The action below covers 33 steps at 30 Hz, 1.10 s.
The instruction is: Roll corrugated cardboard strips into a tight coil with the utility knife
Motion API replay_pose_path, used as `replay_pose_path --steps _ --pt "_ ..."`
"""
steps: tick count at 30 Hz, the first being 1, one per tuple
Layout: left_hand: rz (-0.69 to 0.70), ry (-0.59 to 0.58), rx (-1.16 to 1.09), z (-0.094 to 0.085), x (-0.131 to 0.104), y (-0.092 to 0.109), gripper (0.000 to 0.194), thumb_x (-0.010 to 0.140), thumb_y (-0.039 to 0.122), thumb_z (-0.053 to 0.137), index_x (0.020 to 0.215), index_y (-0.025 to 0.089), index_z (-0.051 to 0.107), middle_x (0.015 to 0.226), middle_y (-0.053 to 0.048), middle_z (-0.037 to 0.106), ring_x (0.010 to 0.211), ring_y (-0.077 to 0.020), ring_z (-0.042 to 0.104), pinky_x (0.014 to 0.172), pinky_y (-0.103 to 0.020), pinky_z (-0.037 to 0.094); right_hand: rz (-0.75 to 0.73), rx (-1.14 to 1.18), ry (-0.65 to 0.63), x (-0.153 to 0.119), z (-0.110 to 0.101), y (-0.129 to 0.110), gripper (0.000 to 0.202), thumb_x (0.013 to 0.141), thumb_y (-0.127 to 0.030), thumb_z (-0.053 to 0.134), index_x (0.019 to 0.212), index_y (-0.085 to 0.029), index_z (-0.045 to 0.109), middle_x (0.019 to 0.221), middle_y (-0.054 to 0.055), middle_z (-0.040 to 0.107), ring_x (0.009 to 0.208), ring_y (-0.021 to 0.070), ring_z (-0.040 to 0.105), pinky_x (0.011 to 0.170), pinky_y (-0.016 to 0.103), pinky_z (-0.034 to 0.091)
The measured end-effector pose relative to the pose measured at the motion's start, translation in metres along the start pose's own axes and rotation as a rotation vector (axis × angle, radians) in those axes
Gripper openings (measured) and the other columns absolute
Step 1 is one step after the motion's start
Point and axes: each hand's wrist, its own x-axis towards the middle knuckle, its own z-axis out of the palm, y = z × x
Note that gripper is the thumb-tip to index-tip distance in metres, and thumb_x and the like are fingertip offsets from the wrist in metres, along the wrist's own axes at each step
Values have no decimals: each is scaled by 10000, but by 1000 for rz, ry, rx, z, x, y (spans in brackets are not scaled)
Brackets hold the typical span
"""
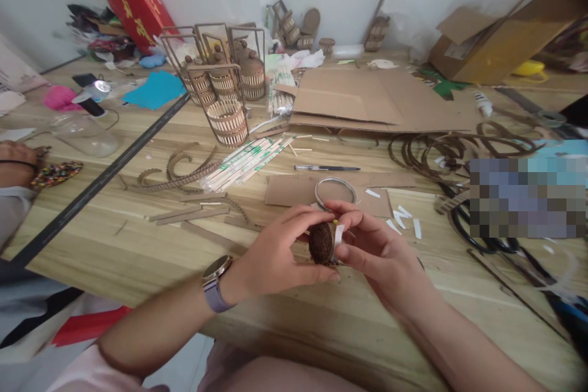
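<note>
Through my head camera I have both hands over the near edge of the tabletop [294, 318], around its middle. My left hand [280, 251] is clamped on a small brown roll [320, 245], its thumb below and fingers above; the round end facing left is dark, with a coarse, ridged texture. My right hand [383, 251] has its thumb and fingers closed on a flat, smooth white strip [339, 239] lying against the roll's right side.

Just beyond my fingers, a thin ring [317, 193] lies on a flat cardboard piece [282, 190]. More short, matte white slips [400, 214] are scattered to the right, and a slim black pen [327, 168] lies farther in. Toward the left edge I see ribbed, curling corrugated strips [184, 165] beside straight sticks in crinkled clear wrappers [250, 162]. Behind them stand rounded, slatted buckets [227, 122] with tall square handles. Large creased cardboard sheets [362, 101] spread toward the back edge; loose brown coils [413, 150] loop near the right edge. At the left edge, a co-worker's hand [16, 156] rests by a knobbly, multicoloured beaded piece [59, 173].
</note>
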Motion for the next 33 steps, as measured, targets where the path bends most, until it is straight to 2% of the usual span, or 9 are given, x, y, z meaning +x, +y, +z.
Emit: replay_pose_path --steps 7,11,14,18,19,21,24,27,33 --pt "9 11 33 0 -3 2 614 731 308 834 1281 225 575 1256 -108 595 1131 -256 603 926 -366 569 -277 -437 -42 0 -9 1 213 795 -362 761 956 -290 641 1449 75 449 1217 275 555 1040 493 451" --pt "0 24 79 0 -3 2 600 739 296 828 1278 220 575 1245 -106 603 1128 -255 607 936 -369 565 -412 -645 -45 1 -14 -3 213 809 -347 750 974 -286 630 1555 69 314 1247 290 549 1016 484 478" --pt "20 32 92 0 -4 2 592 744 307 823 1273 211 575 1244 -106 606 1115 -247 615 939 -358 562 -461 -780 -23 2 -14 -7 283 814 -387 742 1050 -294 619 1568 86 296 1237 302 561 996 490 493" --pt "61 41 152 1 -5 1 615 744 338 825 1285 204 567 1264 -108 610 1122 -252 612 969 -370 541 -503 -894 80 1 -14 -11 602 758 -490 768 1288 -313 545 1471 131 437 1259 350 528 962 531 504" --pt "59 45 157 1 -4 1 622 742 342 827 1290 206 565 1267 -108 610 1122 -253 613 975 -373 536 -545 -898 107 0 -14 -12 552 760 -479 770 1249 -309 578 1380 126 519 1220 339 554 938 514 518" --pt "50 51 161 1 -4 1 632 740 342 829 1297 212 560 1265 -106 612 1124 -256 615 988 -380 524 -640 -896 124 -2 -13 -13 294 795 -409 755 1056 -302 673 1120 90 641 1048 282 638 849 443 555" --pt "65 68 197 1 -3 1 637 742 350 825 1304 218 556 1261 -107 619 1135 -264 610 1011 -393 504 -682 -889 62 -3 -10 -15 77 834 -328 724 904 -298 715 872 47 662 797 208 668 696 358 564" --pt "90 73 212 1 -4 0 640 754 366 815 1314 207 550 1258 -112 621 1121 -257 616 1007 -386 507 -671 -876 23 -2 -10 -16 120 831 -312 729 949 -295 724 868 46 685 782 199 677 675 336 559" --pt "86 60 258 2 -5 -2 623 792 401 771 1344 222 543 1237 -114 627 1095 -262 629 982 -404 530 -576 -923 -45 1 -14 -19 225 782 -378 758 987 -291 719 925 66 726 861 242 691 767 389 555"
